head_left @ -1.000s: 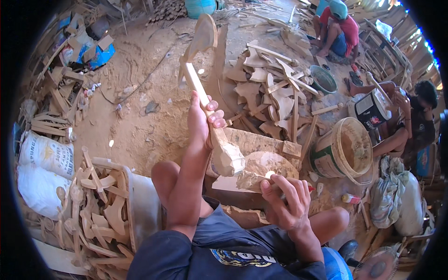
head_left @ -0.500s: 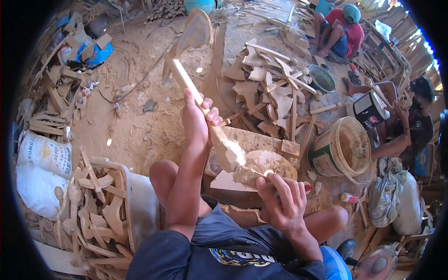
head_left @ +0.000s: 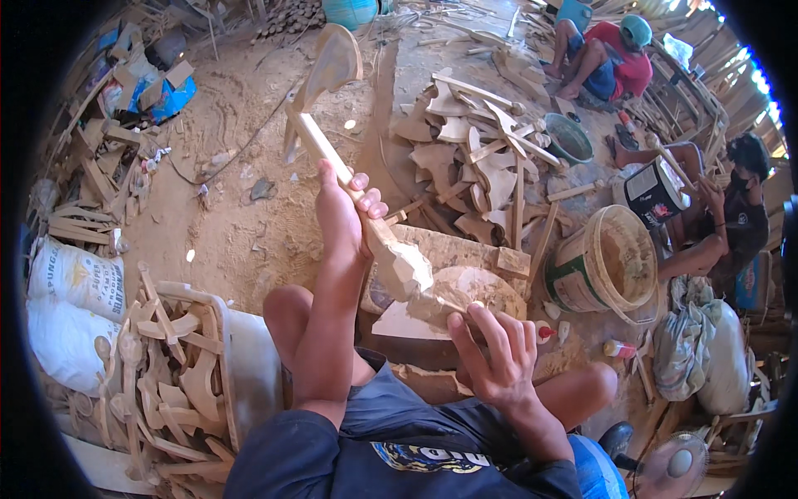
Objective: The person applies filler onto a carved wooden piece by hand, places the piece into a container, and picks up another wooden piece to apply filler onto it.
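Observation:
My left hand (head_left: 342,212) is wrapped around the handle of a carved wooden axe (head_left: 322,150). Its wide, curved pale blade (head_left: 332,68) points up and away from me, and the lower end bulges under a whitish, putty-like coat (head_left: 405,270). Just below that end, the bent fingers of my right hand (head_left: 500,353) pinch the edge of a putty-smeared piece (head_left: 439,303), whose kind I cannot make out. Beneath both sits a wooden block (head_left: 465,241) with a round putty-smeared patch on top. A red-capped bottle (head_left: 544,333) lies beside my right fingers.
A pile of cut wooden pieces (head_left: 474,166) lies ahead. At right stand a putty-crusted bucket (head_left: 582,258) and sacks (head_left: 719,353). A bin of wood parts (head_left: 258,358) is at left, a fan (head_left: 673,466) at lower right. Two other people (head_left: 619,62) sit at the right.
The view has shifted slightly. My right fingers have spread a little more and uncovered more of the red-capped bottle. My left hand keeps its hold on the axe handle.

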### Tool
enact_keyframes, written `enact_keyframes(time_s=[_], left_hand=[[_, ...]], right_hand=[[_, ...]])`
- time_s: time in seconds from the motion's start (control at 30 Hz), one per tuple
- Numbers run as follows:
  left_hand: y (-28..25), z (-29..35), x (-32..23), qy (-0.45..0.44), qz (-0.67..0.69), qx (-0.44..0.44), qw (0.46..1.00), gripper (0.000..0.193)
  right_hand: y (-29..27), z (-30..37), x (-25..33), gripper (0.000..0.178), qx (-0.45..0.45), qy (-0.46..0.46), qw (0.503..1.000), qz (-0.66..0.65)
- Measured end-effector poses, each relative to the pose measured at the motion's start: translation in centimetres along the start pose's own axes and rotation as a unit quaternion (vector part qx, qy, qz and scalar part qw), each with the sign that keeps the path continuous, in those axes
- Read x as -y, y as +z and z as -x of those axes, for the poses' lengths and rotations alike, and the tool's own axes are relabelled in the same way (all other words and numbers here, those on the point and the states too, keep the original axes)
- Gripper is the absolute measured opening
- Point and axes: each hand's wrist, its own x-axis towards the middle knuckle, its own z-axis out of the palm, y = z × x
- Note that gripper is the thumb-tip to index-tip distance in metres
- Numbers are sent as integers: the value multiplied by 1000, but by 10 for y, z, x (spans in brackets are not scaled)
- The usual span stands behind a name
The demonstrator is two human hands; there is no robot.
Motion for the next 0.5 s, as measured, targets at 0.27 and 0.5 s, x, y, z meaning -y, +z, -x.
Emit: enact_keyframes(time_s=[0.27,0.5], left_hand=[[-12,-6,-7,-8,20,13,1000,42],[-8,-4,-4,-3,4,11,1000,41]], right_hand=[[3,3,0,54,8,32,999,31],[7,-2,7,53,13,19,999,25]])
